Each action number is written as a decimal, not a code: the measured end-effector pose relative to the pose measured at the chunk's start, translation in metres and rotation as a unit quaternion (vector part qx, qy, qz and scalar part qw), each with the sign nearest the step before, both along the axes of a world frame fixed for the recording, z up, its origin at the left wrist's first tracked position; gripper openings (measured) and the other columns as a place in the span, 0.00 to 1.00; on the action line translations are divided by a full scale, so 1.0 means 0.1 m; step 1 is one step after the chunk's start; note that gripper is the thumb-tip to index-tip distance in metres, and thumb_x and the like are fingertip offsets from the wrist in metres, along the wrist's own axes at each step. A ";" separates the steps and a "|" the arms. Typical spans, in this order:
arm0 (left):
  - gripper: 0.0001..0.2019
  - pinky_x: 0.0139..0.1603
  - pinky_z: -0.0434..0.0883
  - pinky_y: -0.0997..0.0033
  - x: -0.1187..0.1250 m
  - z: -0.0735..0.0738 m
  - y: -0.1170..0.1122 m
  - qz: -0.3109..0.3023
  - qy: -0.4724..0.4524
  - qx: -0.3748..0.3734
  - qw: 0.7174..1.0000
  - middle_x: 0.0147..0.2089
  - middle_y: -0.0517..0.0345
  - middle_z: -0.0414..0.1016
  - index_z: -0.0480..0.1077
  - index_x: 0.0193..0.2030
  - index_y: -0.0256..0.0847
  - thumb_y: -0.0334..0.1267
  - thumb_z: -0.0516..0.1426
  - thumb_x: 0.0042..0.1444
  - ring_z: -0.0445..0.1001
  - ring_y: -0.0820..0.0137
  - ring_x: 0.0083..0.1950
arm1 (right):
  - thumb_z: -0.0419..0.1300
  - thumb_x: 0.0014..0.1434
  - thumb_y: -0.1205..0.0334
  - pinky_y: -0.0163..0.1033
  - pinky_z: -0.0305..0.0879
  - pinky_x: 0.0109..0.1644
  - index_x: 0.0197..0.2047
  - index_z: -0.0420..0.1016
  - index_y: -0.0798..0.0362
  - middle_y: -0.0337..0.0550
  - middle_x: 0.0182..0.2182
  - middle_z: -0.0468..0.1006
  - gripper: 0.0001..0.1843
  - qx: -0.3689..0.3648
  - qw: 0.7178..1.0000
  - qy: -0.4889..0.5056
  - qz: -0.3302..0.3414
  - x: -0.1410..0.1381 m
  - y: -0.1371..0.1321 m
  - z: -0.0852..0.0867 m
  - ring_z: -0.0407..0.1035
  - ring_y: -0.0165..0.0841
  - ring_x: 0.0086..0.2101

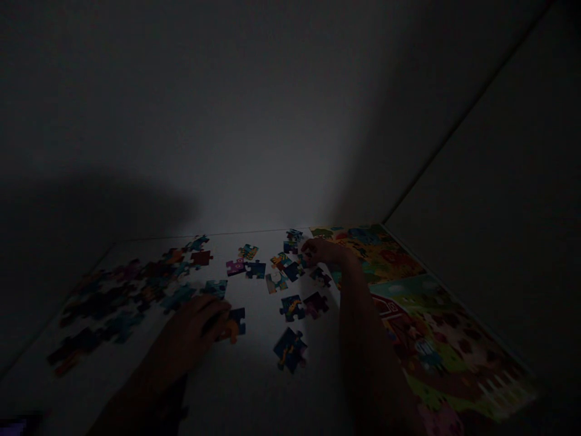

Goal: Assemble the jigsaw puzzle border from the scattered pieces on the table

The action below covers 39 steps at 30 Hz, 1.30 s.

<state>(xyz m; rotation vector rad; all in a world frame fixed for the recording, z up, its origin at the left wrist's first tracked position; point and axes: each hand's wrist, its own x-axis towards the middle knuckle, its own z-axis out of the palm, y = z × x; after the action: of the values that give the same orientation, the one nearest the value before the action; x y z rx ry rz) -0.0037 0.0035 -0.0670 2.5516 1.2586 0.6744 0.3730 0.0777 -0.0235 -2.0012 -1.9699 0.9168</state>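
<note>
In the dim head view my left hand (pixel 195 324) rests low over the white table, fingers curled and closed at the edge of a blue and orange puzzle piece (pixel 235 324). Part of that piece is hidden under the fingertips. Farther off, my right hand (pixel 323 251) is bent down with its fingers pinched together at a dark teal puzzle piece (pixel 302 261). Close by that hand lie a dark blue piece (pixel 293 271) and a piece with a white figure (pixel 276 281). Nearer to me are a dark blue piece with a yellow pattern (pixel 290 350) and a purple piece (pixel 316 304).
A heap of loose puzzle pieces (pixel 149 284) spreads over the left of the table (pixel 254 381). Along the right side lie a farm picture (pixel 447 339) and a yellow-green picture (pixel 381 251). A pale wall (pixel 272 139) rises behind the table's far edge.
</note>
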 end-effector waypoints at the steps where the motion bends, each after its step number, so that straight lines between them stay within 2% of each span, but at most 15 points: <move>1: 0.20 0.45 0.73 0.65 0.00 0.00 0.00 -0.002 0.000 -0.001 1.000 0.43 0.53 0.79 0.78 0.43 0.47 0.52 0.48 0.66 0.77 0.64 0.44 | 0.69 0.43 0.74 0.30 0.66 0.36 0.45 0.79 0.50 0.40 0.41 0.80 0.23 -0.003 1.000 0.004 -0.002 0.00 0.00 0.00 0.73 0.32 0.37; 9: 0.21 0.45 0.74 0.64 0.00 0.02 -0.01 -0.002 -0.005 0.004 1.000 0.44 0.53 0.79 0.78 0.44 0.47 0.53 0.47 0.66 0.77 0.63 0.45 | 0.70 0.45 0.70 0.31 0.66 0.34 0.37 0.78 0.54 0.42 0.35 0.81 0.13 0.006 0.998 0.000 -0.062 0.04 0.02 -0.06 0.74 0.32 0.33; 13: 0.20 0.43 0.74 0.65 0.01 0.04 0.00 -0.015 -0.003 0.000 1.000 0.42 0.54 0.79 0.78 0.44 0.47 0.52 0.48 0.66 0.77 0.63 0.43 | 0.69 0.46 0.70 0.32 0.67 0.35 0.37 0.78 0.54 0.44 0.36 0.81 0.13 0.007 0.998 -0.009 -0.066 0.03 0.02 -0.03 0.74 0.33 0.35; 16: 0.20 0.43 0.73 0.65 0.01 0.05 -0.01 -0.016 -0.004 0.003 1.000 0.43 0.54 0.79 0.78 0.44 0.47 0.52 0.47 0.66 0.77 0.63 0.44 | 0.69 0.47 0.70 0.33 0.68 0.38 0.41 0.79 0.54 0.46 0.40 0.81 0.16 0.021 0.997 -0.014 -0.072 -0.01 -0.01 0.03 0.75 0.35 0.38; 20: 0.20 0.44 0.73 0.65 0.02 0.05 0.00 -0.010 -0.002 -0.007 1.000 0.43 0.54 0.79 0.78 0.43 0.47 0.52 0.47 0.66 0.77 0.64 0.44 | 0.69 0.48 0.68 0.34 0.69 0.41 0.47 0.79 0.52 0.45 0.44 0.81 0.21 0.012 1.000 -0.014 -0.024 -0.14 -0.03 0.15 0.75 0.36 0.40; 23: 0.20 0.45 0.73 0.64 0.03 0.05 0.00 -0.007 -0.003 -0.007 1.000 0.43 0.53 0.79 0.78 0.42 0.46 0.51 0.47 0.67 0.77 0.64 0.44 | 0.70 0.47 0.66 0.33 0.68 0.43 0.46 0.79 0.52 0.44 0.45 0.81 0.20 -0.023 0.999 -0.021 0.040 -0.27 -0.02 0.22 0.74 0.36 0.43; 26: 0.19 0.46 0.73 0.64 0.03 0.05 0.00 -0.017 -0.009 0.002 1.000 0.42 0.54 0.78 0.78 0.42 0.46 0.50 0.47 0.67 0.77 0.64 0.44 | 0.70 0.46 0.67 0.33 0.68 0.42 0.45 0.79 0.54 0.44 0.46 0.81 0.20 -0.057 0.996 -0.019 0.067 -0.38 -0.01 0.24 0.74 0.36 0.43; 32: 0.18 0.46 0.73 0.65 0.03 0.04 -0.01 -0.020 -0.017 0.017 1.000 0.42 0.54 0.78 0.77 0.42 0.44 0.48 0.48 0.67 0.76 0.64 0.44 | 0.69 0.45 0.68 0.32 0.65 0.35 0.47 0.77 0.54 0.44 0.43 0.80 0.22 -0.067 0.995 -0.027 0.067 -0.46 -0.14 0.23 0.73 0.35 0.39; 35: 0.16 0.46 0.72 0.64 0.04 0.04 -0.01 -0.025 -0.016 0.009 1.000 0.42 0.54 0.77 0.77 0.42 0.44 0.45 0.48 0.67 0.76 0.64 0.44 | 0.70 0.46 0.67 0.32 0.64 0.35 0.48 0.75 0.53 0.44 0.43 0.79 0.24 -0.038 0.997 -0.030 0.057 -0.45 -0.26 0.19 0.72 0.35 0.38; 39: 0.14 0.47 0.71 0.64 0.04 0.05 -0.01 -0.025 -0.016 0.000 1.000 0.41 0.55 0.77 0.76 0.41 0.44 0.43 0.50 0.67 0.75 0.65 0.44 | 0.69 0.48 0.66 0.33 0.65 0.38 0.47 0.75 0.54 0.45 0.44 0.78 0.21 0.022 0.999 -0.024 0.028 -0.39 -0.38 0.04 0.72 0.35 0.40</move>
<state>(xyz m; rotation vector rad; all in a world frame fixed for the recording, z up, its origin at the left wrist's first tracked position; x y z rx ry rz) 0.0007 0.0020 -0.0625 2.5515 1.1802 0.7023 0.3342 0.0398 -0.0190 -1.9717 -2.0620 0.8370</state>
